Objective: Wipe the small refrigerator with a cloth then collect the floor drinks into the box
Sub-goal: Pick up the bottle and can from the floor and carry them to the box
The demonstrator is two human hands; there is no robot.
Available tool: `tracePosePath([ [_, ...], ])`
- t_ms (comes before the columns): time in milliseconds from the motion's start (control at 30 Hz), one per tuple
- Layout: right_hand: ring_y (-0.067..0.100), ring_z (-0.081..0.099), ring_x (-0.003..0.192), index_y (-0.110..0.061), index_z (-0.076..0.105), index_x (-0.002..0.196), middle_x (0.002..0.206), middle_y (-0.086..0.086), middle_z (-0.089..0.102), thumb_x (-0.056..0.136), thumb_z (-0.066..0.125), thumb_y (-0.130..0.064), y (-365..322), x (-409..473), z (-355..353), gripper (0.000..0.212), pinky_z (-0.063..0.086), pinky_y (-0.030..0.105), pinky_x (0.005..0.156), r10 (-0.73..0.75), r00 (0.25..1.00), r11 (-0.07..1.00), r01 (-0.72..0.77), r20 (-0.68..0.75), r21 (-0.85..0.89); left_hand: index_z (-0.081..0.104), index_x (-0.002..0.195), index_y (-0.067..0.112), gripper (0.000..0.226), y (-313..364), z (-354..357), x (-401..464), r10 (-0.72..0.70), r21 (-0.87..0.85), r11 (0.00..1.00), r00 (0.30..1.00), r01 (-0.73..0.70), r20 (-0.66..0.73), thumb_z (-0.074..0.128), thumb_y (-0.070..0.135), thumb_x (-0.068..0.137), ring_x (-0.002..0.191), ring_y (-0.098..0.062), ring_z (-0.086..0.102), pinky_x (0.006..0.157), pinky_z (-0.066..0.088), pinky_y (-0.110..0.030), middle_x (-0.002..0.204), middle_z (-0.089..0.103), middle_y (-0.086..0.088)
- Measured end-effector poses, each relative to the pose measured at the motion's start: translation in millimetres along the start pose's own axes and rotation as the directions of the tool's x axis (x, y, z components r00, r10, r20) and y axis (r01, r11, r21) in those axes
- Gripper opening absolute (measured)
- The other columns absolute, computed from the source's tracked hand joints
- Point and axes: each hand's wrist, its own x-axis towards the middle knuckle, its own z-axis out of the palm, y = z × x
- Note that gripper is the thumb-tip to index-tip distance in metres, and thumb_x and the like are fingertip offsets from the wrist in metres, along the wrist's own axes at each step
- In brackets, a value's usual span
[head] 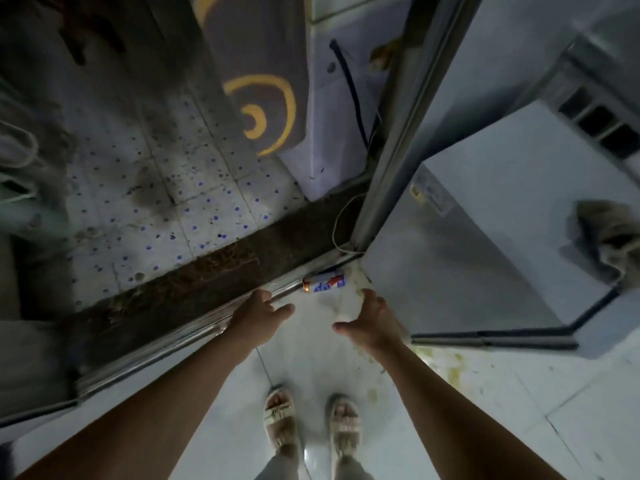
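A drink can [324, 283], white and blue with a red mark and a gold end, lies on its side on the floor against the metal door track. My left hand [258, 311] hovers just below and left of it, fingers spread and empty. My right hand [369, 318] is just below and right of the can, fingers apart, holding nothing. The small white refrigerator [485, 216] stands at the right, seen from above, with a brownish cloth [604, 237] bunched on its top near the right edge. No box is in view.
A metal sliding-door track [214, 323] runs diagonally across the floor, with a dark threshold and dirty blue-dotted tiles [194, 202] beyond. A door frame post [388, 150] rises beside the fridge. A thin white cord [337, 223] loops near the can. My sandalled feet [311, 424] stand on white tiles.
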Motion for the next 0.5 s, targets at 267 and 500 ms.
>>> tracePosePath([
  [267, 0.026, 0.045, 0.124, -0.015, 0.027, 0.144, 0.138, 0.010, 0.040, 0.072, 0.076, -0.034, 59.1, 150.2, 88.5, 0.089, 0.036, 0.021, 0.081, -0.014, 1.000, 0.998, 0.013, 0.016, 0.057, 0.047, 0.128, 0.009, 0.056, -49.6, 70.4, 142.6, -0.030, 0.054, 0.998, 0.999, 0.028, 0.030, 0.067, 0.034, 0.082, 0.111, -0.026, 0.056, 0.088, 0.045, -0.035, 0.124, 0.059, -0.011],
  [500, 0.026, 0.043, 0.123, -0.012, 0.029, 0.142, 0.134, 0.010, 0.042, 0.072, 0.077, -0.028, 112.5, 291.3, 167.2, 0.086, 0.045, 0.033, 0.097, -0.058, 0.998, 0.998, 0.058, 0.000, -0.019, 0.047, 0.130, 0.008, 0.059, -104.7, 131.0, 282.2, -0.031, 0.083, 0.996, 0.997, 0.037, -0.076, 0.068, 0.036, 0.082, 0.108, -0.022, 0.054, 0.082, 0.039, -0.026, 0.125, 0.058, -0.010],
])
